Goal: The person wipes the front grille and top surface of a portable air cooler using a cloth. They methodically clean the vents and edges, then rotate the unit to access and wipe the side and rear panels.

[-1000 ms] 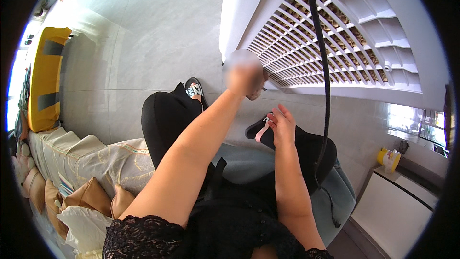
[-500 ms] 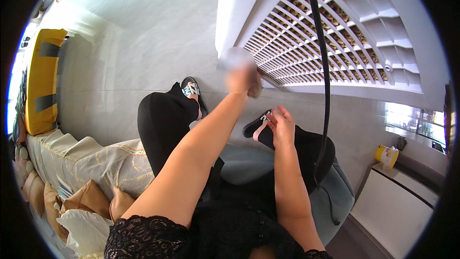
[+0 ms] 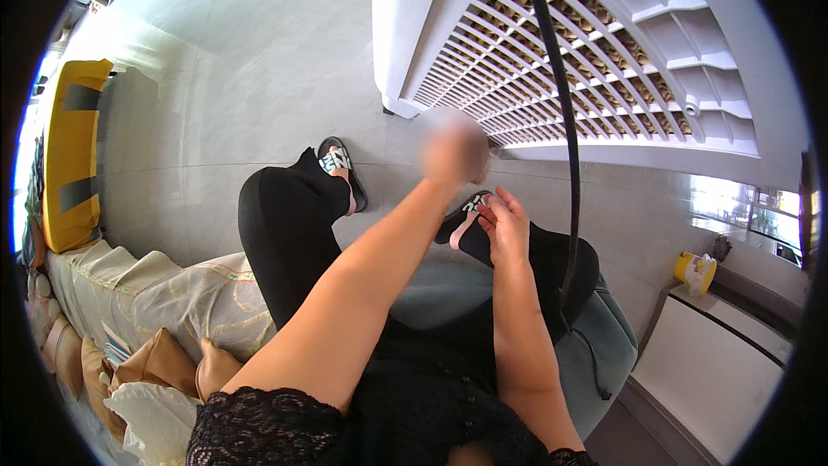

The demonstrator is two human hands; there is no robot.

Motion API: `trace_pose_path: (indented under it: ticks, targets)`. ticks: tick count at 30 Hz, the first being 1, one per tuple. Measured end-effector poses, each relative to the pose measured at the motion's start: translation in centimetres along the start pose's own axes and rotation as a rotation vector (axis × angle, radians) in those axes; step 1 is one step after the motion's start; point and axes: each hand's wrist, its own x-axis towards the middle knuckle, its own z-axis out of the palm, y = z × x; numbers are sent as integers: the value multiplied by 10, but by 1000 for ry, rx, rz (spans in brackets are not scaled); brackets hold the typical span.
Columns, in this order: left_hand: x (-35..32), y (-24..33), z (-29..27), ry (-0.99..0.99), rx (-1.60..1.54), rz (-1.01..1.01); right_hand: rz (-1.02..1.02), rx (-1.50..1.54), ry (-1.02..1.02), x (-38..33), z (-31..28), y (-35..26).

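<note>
From the head view, I am seated with both arms stretched forward over my lap. My left hand [image 3: 450,148] is raised in front of the lower edge of a white louvred air cooler [image 3: 604,60]; it shows only as a blur, so I cannot tell whether its fingers are apart or closed, nor whether they hold anything. It sits just below the grille's bottom rail, at the left end of it.

My right hand [image 3: 503,229] is lower and nearer to me. Its fingers [image 3: 489,204] are loosely curled and slightly apart, the tips pointing up and to the left — not clamped on anything that I can make out. Right under those fingertips lies my right slipper [image 3: 457,223], black with a pale pink edge; whether the tips touch it or only hover over it I cannot tell. The other slipper [image 3: 338,162], black with a light pattern on its strap, is on my left foot, well apart from both hands, out on the grey tiled floor [image 3: 259,78].

A black cable [image 3: 561,138] hangs down in front of the cooler and passes just to the right of my right hand, without touching it.

To my left is a cushion covered in pale patterned cloth [image 3: 147,293], and beyond it a yellow and black object [image 3: 73,164]. At far right stands a small yellow container [image 3: 694,269] on a white unit [image 3: 724,380].
</note>
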Motion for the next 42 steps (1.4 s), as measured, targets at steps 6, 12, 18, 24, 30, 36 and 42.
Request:
trace_pose_path:
  ticks: [6,12,18,24,30,36,42]
  targets:
    - [38,-4,-45,61,-57,-39,18,12,9,0,3,1]
    - [-24,29,46,6,455,-361,39,39,-61,8,-2,15]
    - [-13,-8,29,-154,-22,-406,68,58,78,-4,-12,1]
    - [18,7,-19,-159,1221,74,74,82,50,-2,-11,6]
    - [-8,55,30,-48,1197,-292,77,110,47,2,-12,13]
    - [2,-48,24,45,321,-509,61,61,38,-4,-13,0]
    - [9,-3,9,99,68,-573,63,65,40,-2,-15,8]
